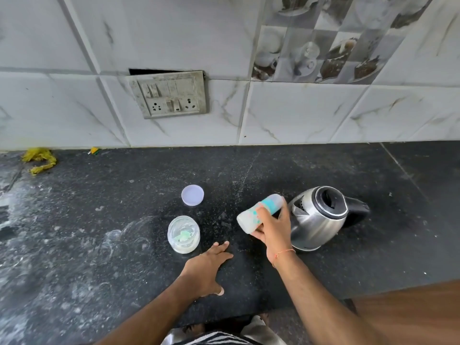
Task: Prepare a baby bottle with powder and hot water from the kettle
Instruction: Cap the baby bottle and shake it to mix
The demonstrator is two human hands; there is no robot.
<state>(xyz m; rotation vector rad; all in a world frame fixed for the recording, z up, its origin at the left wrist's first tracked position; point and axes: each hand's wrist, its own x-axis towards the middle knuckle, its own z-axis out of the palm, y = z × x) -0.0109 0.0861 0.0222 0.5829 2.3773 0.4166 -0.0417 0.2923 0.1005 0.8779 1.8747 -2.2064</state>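
My right hand (272, 226) grips a baby bottle (251, 216), which is tilted almost flat above the counter, its capped teal collar end toward the kettle and its milky white base toward the left. The steel kettle (316, 220) stands just right of that hand, black handle pointing right, top opening showing dark. An open clear powder jar (183, 234) with white powder and a green scoop inside stands left of the bottle. Its round pale lid (192, 194) lies flat behind it. My left hand (209, 263) rests palm down on the counter, fingers spread, just right of the jar.
The black stone counter (124, 245) is dusted with white powder on its left side. A switchboard with sockets (171, 94) sits on the tiled wall. Yellow scraps (39, 159) lie at the back left. The counter's front edge runs close to my body; wooden floor shows at lower right.
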